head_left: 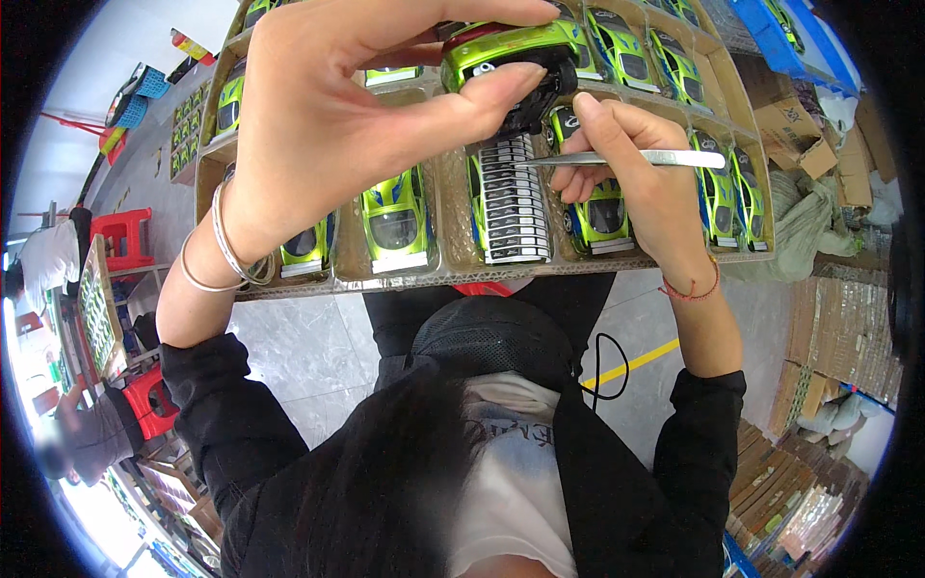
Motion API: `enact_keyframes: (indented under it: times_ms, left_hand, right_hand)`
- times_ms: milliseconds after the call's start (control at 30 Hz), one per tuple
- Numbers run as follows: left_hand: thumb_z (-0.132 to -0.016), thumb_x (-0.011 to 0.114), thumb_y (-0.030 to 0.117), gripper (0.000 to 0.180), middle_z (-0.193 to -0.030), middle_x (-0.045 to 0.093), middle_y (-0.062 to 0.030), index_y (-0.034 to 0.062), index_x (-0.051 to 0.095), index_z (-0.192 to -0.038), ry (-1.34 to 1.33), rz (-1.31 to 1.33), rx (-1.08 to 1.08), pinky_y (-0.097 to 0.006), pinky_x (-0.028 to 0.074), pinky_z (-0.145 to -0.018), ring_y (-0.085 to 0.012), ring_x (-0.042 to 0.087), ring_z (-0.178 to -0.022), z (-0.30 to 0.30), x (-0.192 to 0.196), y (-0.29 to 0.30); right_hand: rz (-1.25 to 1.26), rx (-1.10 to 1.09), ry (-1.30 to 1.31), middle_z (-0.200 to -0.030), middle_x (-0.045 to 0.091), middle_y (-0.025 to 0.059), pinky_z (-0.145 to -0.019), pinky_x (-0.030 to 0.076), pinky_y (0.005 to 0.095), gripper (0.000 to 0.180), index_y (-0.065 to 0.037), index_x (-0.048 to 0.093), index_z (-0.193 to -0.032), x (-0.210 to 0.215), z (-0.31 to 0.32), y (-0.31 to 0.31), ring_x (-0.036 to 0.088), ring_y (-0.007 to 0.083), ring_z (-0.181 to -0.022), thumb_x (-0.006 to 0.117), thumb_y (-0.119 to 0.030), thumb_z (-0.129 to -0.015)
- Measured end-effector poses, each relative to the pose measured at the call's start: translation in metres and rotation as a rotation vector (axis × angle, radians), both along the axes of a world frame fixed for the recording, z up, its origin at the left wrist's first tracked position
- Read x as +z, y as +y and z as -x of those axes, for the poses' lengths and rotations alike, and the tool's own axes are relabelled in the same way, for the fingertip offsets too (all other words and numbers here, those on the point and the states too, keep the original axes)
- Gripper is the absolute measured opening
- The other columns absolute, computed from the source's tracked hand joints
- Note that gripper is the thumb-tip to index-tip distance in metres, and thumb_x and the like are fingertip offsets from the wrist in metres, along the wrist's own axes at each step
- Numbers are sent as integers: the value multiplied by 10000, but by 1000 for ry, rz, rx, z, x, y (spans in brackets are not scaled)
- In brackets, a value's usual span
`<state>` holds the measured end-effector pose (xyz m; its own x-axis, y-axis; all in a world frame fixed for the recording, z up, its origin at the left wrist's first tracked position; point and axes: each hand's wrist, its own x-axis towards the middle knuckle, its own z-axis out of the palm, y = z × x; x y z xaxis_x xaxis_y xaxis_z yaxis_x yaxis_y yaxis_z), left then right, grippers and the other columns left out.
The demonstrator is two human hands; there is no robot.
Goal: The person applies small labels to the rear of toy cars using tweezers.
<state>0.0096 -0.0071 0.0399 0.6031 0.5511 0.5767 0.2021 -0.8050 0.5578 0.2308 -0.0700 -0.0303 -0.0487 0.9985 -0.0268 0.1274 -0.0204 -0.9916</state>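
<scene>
My left hand is closed round a green toy car, with the thumb and fingers gripping it from the left above the tray. Its dark end points down toward me. Between the thumb and fingers of my right hand is a pair of silver tweezers, their tip pointing left. That tip reaches a strip of black-and-white stickers; whether it has lifted one I cannot tell. The strip lies over a compartment in a cardboard box, with a green car beside it.
More green cars sit in the box's plastic compartments. A blue crate and an opened carton stand at the right, above stacked flat cardboard. Red stools and another person are on the left.
</scene>
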Motion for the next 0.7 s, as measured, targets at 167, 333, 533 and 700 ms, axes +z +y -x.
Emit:
enact_keyframes:
  times_ms: [167, 333, 533, 700]
  left_hand:
    - [-791, 801, 36, 343, -928, 755, -137, -31, 714, -1116, -32, -16, -3, -247, 588, -752, -137, 727, -820, 1, -4, -1]
    - [-788, 812, 49, 379, -957, 752, -131, -26, 701, -1143, 125, 218, 97, -255, 591, -766, -145, 728, -845, 5, 17, -14]
    - [-811, 798, 96, 545, -999, 733, -101, 46, 587, -1311, -137, 28, -12, -265, 598, -679, -158, 730, -866, 2, -17, -3]
    - [-771, 822, 32, 385, -1030, 740, -90, -14, 702, -1135, 29, -25, -90, -266, 566, -809, -147, 716, -928, 9, -15, -9]
  right_hand:
    - [-9, 31, -10, -694, 678, 114, -555, 504, 237, 369, 1, 630, -809, -4, 1, 2, 631, 132, -572, 536, -278, -1032]
    - [-56, 45, -3, -677, 686, 103, -530, 497, 223, 363, 11, 647, -805, -7, -1, 4, 633, 108, -560, 570, -277, -1013]
    - [-358, 104, 149, -717, 674, 139, -644, 539, 305, 328, 18, 607, -841, 6, -14, -1, 657, 179, -623, 505, -219, -1043]
    - [-649, 256, 139, -704, 614, 142, -897, 526, 530, 323, -46, 508, -871, 35, -18, -4, 602, 202, -603, 380, -259, -1079]
